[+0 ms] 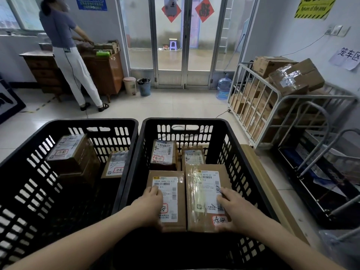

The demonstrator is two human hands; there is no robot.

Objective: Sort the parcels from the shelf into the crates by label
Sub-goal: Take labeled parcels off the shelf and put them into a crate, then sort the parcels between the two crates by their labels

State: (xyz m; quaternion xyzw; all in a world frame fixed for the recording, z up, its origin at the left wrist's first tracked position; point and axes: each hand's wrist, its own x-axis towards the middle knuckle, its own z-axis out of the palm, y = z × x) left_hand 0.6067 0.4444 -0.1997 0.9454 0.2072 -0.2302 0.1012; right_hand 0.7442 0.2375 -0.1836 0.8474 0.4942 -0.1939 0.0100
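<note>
Head view: placement into the right crate [183, 121].
Left hand [150, 203] gripped the left parcel [171, 191], right hand [235, 209] the right parcel [204, 191]; each wanted lowering flat, label up, edges flush.

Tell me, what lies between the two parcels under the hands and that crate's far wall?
In the head view, two more labelled parcels lie there side by side: the far left parcel and the far right parcel.

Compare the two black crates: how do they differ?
The left crate shows two parcels; the right crate shows four. In the right crate, the left hand grips the near-left parcel and the right hand the near-right parcel; no hand reaches the left crate. Both are black, slotted.
</note>
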